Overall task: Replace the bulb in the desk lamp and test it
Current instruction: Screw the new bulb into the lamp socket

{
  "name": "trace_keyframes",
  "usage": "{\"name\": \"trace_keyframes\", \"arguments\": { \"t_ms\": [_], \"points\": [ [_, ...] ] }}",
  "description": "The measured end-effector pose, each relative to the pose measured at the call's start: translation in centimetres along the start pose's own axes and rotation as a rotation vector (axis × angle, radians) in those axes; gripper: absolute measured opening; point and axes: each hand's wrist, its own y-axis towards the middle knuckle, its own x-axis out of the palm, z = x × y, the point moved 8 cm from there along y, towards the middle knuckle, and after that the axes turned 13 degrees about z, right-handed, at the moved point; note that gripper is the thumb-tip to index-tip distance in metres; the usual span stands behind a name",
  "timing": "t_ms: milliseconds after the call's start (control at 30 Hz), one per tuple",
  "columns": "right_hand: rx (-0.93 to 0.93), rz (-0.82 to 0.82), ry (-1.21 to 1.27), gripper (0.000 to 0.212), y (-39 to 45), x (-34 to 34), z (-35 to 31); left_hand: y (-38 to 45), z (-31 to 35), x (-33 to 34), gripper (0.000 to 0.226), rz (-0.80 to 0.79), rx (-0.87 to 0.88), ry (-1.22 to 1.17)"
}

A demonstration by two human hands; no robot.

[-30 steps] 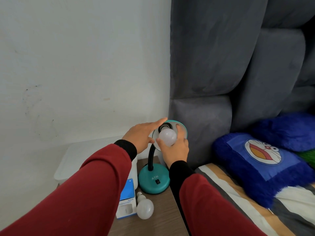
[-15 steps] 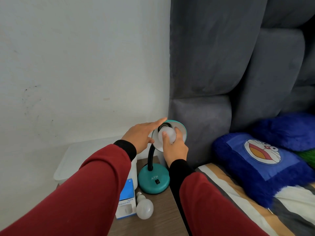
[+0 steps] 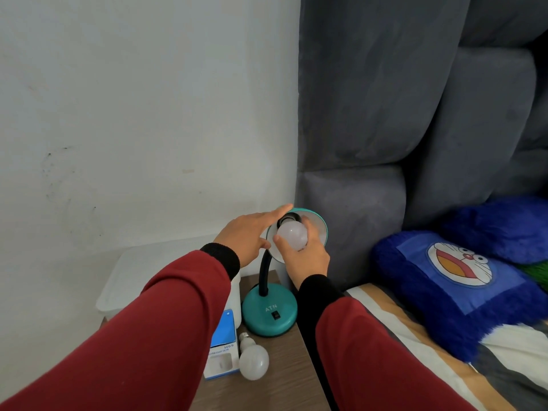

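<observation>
While the lamp shade point(image 3: 317, 225) is being steadied by the flat, open left hand point(image 3: 247, 237), the bulb point(image 3: 292, 235) is being held at the socket in the right hand point(image 3: 305, 256) grip. Judged: the bracing is being done to resist twisting.

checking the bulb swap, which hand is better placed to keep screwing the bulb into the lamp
The right hand: its fingers already wrap the bulb at the socket inside the shade. The left hand lies flat against the shade's edge, better suited to steadying it.

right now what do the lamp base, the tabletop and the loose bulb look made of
Lamp base: probably painted metal or plastic, smooth teal with a soft sheen. Tabletop: wood or wood-look laminate, showing brown grain lines, matte. Loose bulb: frosted white globe, glass or plastic, with a shiny metal screw cap.
</observation>
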Motion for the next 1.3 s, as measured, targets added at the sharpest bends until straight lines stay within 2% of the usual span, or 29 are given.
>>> {"name": "trace_keyframes", "arguments": {
  "t_ms": [100, 267, 433, 633, 733, 800, 900, 1100, 1300],
  "points": [
    [0.072, -0.011, 0.054, 0.059, 0.1, 0.2, 0.6, 0.0, 0.1, -0.1, 0.086, 0.01, 0.002, -0.004],
    [0.143, -0.028, 0.1, 0.062, 0.3, 0.3, 1.1, 0.0, 0.3, 0.0, 0.085, 0.01, 0.001, -0.002],
    [0.085, -0.137, -0.146, 0.067, 0.4, 0.0, 0.6, -0.3, 0.2, -0.2, 0.086, 0.01, -0.005, 0.029],
    [-0.029, -0.141, -0.462, 0.077, 0.7, -0.8, -1.3, -0.4, -0.3, -0.1, 0.082, -0.053, -0.086, 0.063],
    [-0.081, -0.154, -0.617, 0.066, 0.6, -1.6, -2.1, -0.8, -0.9, -0.2, 0.078, -0.106, -0.141, 0.177],
    [-0.136, -0.183, -0.734, 0.053, 0.4, -2.0, -2.8, -1.3, -1.7, -0.6, 0.069, -0.149, -0.19, 0.288],
    [-0.205, -0.213, -0.862, 0.049, 0.0, -2.3, -3.4, -2.3, -2.7, -1.5, 0.054, -0.208, -0.265, 0.447],
    [-0.313, -0.272, -1.004, 0.046, -1.7, -2.7, -5.2, -4.7, -3.8, -3.7, 0.029, -0.271, -0.369, 0.539],
    [-0.342, -0.359, -1.031, 0.053, -4.2, -2.9, -7.0, -8.2, -5.6, -6.4, 0.027, -0.32, -0.473, 0.525]
  ]
}}
